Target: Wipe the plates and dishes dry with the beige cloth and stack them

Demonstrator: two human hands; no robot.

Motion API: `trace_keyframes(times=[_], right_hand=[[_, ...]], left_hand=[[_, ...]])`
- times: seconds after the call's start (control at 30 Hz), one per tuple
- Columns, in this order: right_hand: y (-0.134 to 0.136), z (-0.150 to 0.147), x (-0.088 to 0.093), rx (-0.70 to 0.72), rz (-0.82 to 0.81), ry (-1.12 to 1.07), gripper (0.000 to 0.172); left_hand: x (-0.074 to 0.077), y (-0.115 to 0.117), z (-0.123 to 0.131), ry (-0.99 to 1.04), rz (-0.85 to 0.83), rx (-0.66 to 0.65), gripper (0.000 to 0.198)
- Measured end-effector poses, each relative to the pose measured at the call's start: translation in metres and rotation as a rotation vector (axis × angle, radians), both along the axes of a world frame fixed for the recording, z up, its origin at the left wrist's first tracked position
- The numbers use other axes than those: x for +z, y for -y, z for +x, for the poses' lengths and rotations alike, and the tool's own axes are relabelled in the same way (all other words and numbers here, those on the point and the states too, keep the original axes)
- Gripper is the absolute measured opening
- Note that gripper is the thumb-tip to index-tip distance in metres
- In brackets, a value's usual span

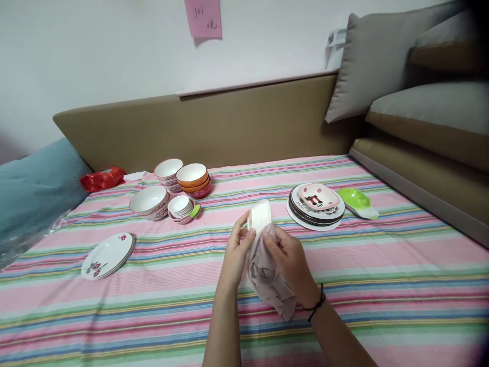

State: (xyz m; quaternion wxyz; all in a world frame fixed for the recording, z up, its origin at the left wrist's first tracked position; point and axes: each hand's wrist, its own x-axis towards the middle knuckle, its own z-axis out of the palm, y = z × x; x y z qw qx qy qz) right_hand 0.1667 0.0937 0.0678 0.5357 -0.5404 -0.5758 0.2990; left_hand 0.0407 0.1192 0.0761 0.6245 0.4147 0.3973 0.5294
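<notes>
Between my hands, above the striped cloth, is a small white dish [260, 215]. My left hand [239, 244] grips its left edge, thumb in front and fingers behind. A crumpled greyish-pink cloth [267, 283] is pinched in my right hand [288, 257], pressed against the dish's lower right side and hanging down below it. A dark band circles my right wrist. The dish's far side is hidden from me. Nearest on the right is a stack of plates [314, 221] topped by a pink-rimmed square dish [319, 197].
Left of my hands stand small nested white bowls [179, 205], a large bowl [148, 200], orange bowls [193, 176] and flowered plates [109, 255]. Right of the plate stack lies a green dish [355, 200]. Cushions [431, 107] rise at right; a red package [102, 179] lies at back left.
</notes>
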Motion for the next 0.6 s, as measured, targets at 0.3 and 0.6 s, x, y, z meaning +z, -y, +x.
trace_keyframes(times=[0.3,0.6], right_hand=[[0.024,-0.012,0.011,0.187,0.08,-0.161,0.035],[0.045,-0.016,-0.032,0.224,0.267,0.258,0.045]], left_hand=[[-0.004,0.014,0.017,0.287,-0.038,0.008,0.053],[-0.015,0.056,0.013,0.435,-0.239,-0.027,0.039]])
